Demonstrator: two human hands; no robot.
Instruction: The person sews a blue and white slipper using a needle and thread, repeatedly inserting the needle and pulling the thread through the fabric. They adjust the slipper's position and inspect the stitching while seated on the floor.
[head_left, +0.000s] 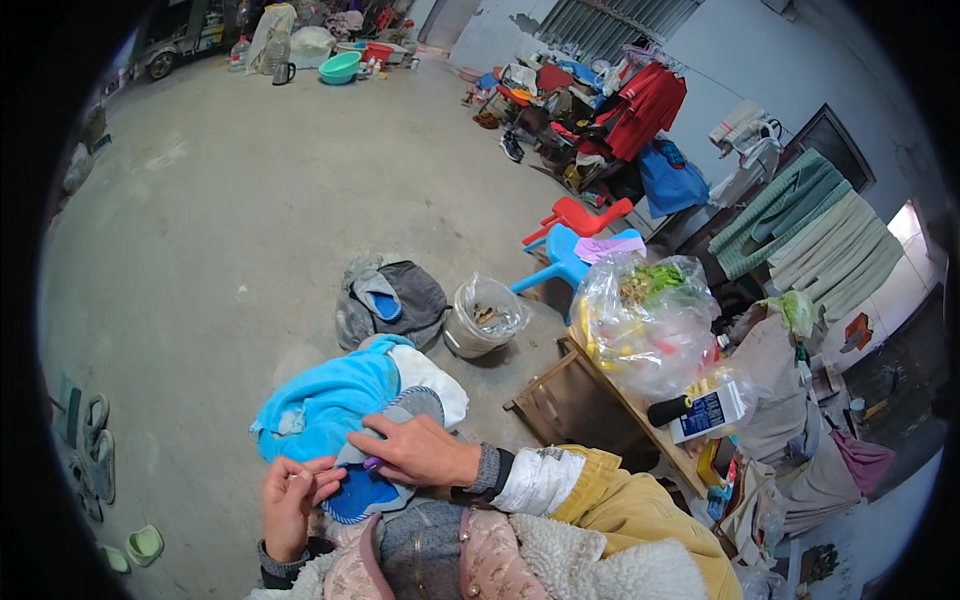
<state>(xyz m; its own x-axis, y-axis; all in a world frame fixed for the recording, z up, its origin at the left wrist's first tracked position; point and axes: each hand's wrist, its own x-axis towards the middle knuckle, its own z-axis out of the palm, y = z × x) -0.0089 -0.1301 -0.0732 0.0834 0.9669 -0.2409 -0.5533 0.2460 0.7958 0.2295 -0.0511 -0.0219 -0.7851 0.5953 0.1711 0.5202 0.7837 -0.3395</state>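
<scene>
A grey and blue cloth slipper (362, 492) with a striped rim lies across my lap. My right hand (428, 452) is closed over its middle, fingers curled. A small purple thing (373, 463) shows at its fingertips; I cannot tell its kind. At the slipper's left edge, my left hand (292, 500) has thumb and fingers pinched together, and what they hold is too small to make out. Just beyond my hands a bright blue cloth (335, 395) lies beside a white cloth (432, 382).
A grey bag (415, 300) with another blue-lined slipper (381, 301) sits ahead, beside a lined bucket (466, 335). To my right stands a wooden table (640, 425) with plastic bags (640, 320) and a carton (708, 412). Red (575, 215) and blue stools (562, 258) stand behind.
</scene>
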